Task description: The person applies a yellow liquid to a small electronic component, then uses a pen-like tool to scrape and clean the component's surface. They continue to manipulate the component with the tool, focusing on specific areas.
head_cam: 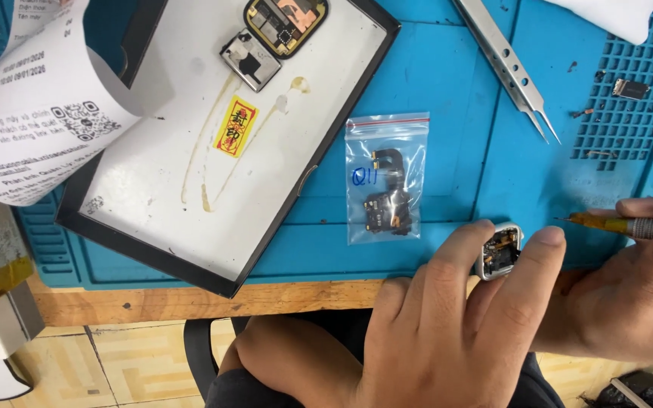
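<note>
My left hand (447, 325) pinches a small silver smartwatch case (499, 253) between two fingers, its open inside showing circuitry. It rests on the blue work mat (447, 113) near the table's front edge. My right hand (629, 295) holds a thin screwdriver (629, 225) with a yellow collar and knurled metal grip. Its tip points left, a few centimetres to the right of the case.
A small zip bag (387, 177) with black flex parts lies left of the case. A black-rimmed white tray (213, 143) holds a watch screen (285, 23) and a small module (249, 59). Metal tweezers (512, 68) lie at the top. Curled paper (39, 98) sits far left.
</note>
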